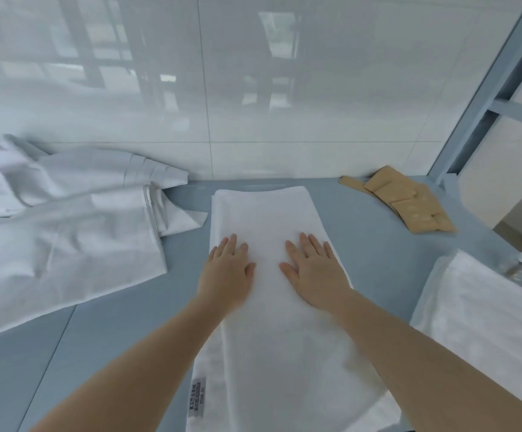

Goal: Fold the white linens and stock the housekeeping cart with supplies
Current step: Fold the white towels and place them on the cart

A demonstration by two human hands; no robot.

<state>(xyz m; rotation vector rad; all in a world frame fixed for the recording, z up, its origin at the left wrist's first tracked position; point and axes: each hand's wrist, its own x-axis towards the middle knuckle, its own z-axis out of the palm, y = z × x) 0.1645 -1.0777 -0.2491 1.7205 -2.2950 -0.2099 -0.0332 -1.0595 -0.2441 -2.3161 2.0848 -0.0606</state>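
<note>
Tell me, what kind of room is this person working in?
Probably a hotel linen or housekeeping room. Both hands, the left hand and the right hand, press flat on a folded white towel. Loose white sheets lie beside it, and tan sachets wait by the tiled wall.

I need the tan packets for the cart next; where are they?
In the head view, the tan packets lie at the far right of the blue table, by the white wall, beyond the folded towel.

Towel (262, 213) centre; sheets (66, 232) left (packets (406, 201) far right).
</note>
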